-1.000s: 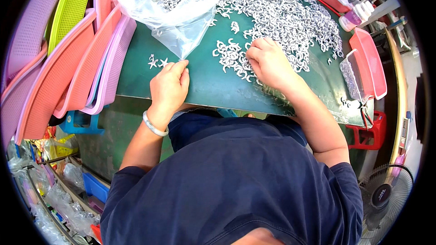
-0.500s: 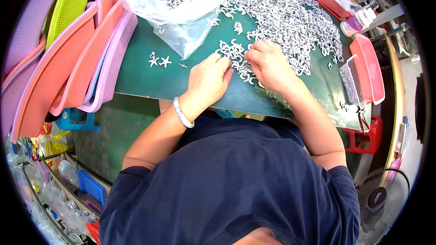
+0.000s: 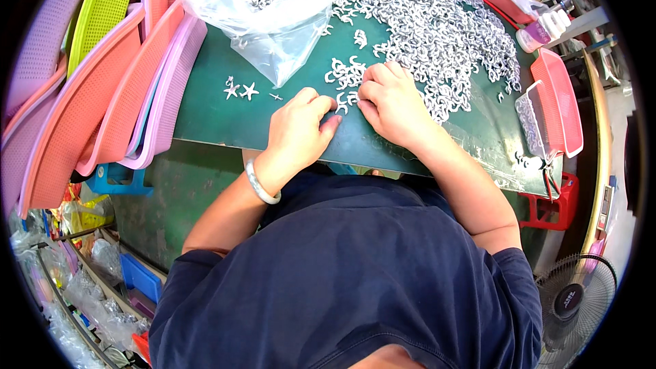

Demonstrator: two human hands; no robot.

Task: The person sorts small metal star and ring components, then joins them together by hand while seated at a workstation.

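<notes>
Small silver C-shaped metal pieces lie heaped across the green table, with a few stray ones near my hands. My left hand, a pale bangle on its wrist, rests at the near side with fingers curled and fingertips beside a couple of pieces. Opposite it, my right hand lies with bent, closed fingers, its fingertips touching the table by the same pieces. Whatever either hand may pinch is hidden. Two star-shaped metal pieces lie to the left.
A clear plastic bag with more metal pieces stands at the back. Stacked coloured baskets crowd the left side. On the right are a pink tray, a clear box and bottles. A fan stands lower right.
My left hand has drawn slightly left and nearer me. My right hand has shifted a little left and down. Pieces that lay under and before the right hand have been swept off that spot.
</notes>
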